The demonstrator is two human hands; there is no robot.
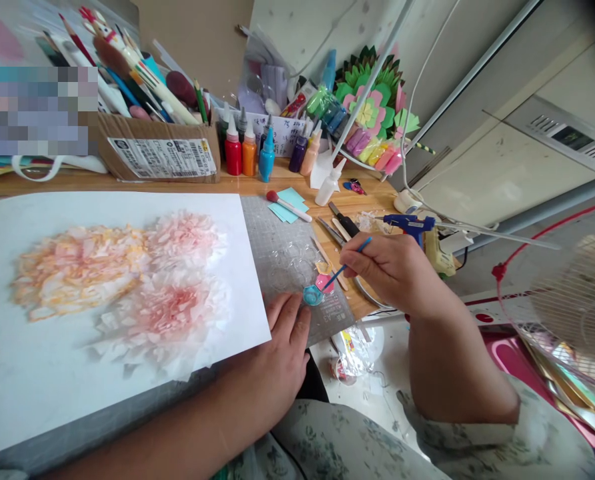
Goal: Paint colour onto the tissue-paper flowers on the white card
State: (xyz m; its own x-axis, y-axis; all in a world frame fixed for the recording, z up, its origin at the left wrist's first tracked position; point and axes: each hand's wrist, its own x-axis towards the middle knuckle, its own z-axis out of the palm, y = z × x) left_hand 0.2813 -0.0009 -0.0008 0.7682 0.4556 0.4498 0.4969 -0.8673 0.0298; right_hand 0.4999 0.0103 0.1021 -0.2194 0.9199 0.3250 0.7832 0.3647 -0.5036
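Note:
My right hand (385,270) pinches a thin blue stick (350,261) that slants down to the left. Its lower tip meets the small cups of colour, by the border of the blue one (313,295) and the pink one (326,284). A yellow-orange patch (322,268) adjoins them. My left hand (287,330) lies palm down on the grey cutting mat (287,233), fingers stretched out close to the blue cup. Left of it, a white sheet (77,373) carries ruffled paper flowers (177,310) in pink, white and orange.
Behind stand a cardboard box (162,157) of brushes and pens, several paint bottles (233,150) and a small white bottle (330,183). A makeup brush (290,205) lies on blue paper squares. To the right are a blue glue gun (410,223) and a fan (567,293).

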